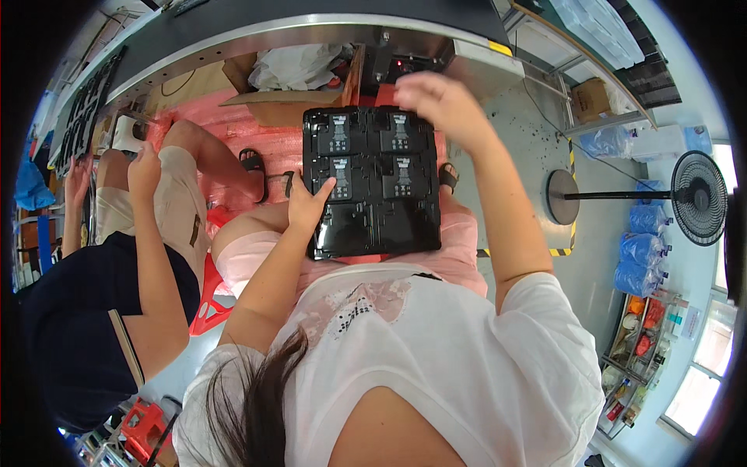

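Observation:
A glossy black plastic tray (pixel 372 227) rests on my lap, divided into shallow pockets. Several flat black batteries (pixel 400 176) with white print lie in its far and middle rows; the near row shows bare black plastic. My left hand (pixel 310 201) grips the tray's left edge, its thumb over the rim and its other fingers partly hidden. Raised above the tray's far right corner is my right hand (pixel 442 105), blurred by motion. Whether anything is between its fingers cannot be made out.
A dark workbench (pixel 311 14) with a metal edge runs across the far side. Below it stands an open cardboard box (pixel 292 109) with white plastic bags. On my left sits a co-worker (pixel 109 288), hands at a black tray (pixel 82 117). A pedestal fan (pixel 696 198) stands at right.

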`<act>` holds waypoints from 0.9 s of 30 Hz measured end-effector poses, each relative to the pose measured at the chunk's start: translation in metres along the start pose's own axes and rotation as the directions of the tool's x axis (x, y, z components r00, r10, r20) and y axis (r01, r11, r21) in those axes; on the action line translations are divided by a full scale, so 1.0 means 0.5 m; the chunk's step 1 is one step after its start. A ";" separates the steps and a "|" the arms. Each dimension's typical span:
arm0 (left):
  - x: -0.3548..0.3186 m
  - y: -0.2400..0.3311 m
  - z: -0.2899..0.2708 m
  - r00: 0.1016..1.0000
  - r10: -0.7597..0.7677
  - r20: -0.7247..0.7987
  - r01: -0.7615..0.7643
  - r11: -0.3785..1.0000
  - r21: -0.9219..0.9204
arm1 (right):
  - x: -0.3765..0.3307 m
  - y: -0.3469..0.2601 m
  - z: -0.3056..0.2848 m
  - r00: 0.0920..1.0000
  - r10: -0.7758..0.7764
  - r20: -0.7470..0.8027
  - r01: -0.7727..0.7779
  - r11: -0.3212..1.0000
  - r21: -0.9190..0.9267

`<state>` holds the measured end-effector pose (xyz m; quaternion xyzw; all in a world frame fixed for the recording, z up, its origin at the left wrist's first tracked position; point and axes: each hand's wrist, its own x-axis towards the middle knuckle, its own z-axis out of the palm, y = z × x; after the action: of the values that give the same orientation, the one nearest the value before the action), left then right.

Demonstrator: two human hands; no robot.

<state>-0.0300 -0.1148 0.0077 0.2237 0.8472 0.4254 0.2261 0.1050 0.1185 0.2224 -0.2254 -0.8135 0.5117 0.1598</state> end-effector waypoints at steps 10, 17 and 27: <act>-0.004 0.048 -0.033 0.999 -0.018 -0.036 0.020 0.999 0.042 | 0.421 -0.058 -0.102 0.829 -0.178 -0.530 -0.308 0.646 -0.698; 0.001 0.385 -0.153 0.730 0.684 -0.013 -0.683 0.727 -0.069 | 0.507 -0.047 -0.125 0.708 0.183 -0.682 -0.687 0.400 -0.606; 0.488 0.627 -0.142 0.630 0.586 -0.510 -0.467 0.810 0.354 | 0.426 0.025 -0.254 0.701 -0.168 -0.694 -0.320 0.795 -0.515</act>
<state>-0.2069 0.1494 0.2564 0.3367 0.8065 0.4386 -0.2094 -0.0109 0.3328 0.2713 -0.4781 -0.7954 0.1056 0.3572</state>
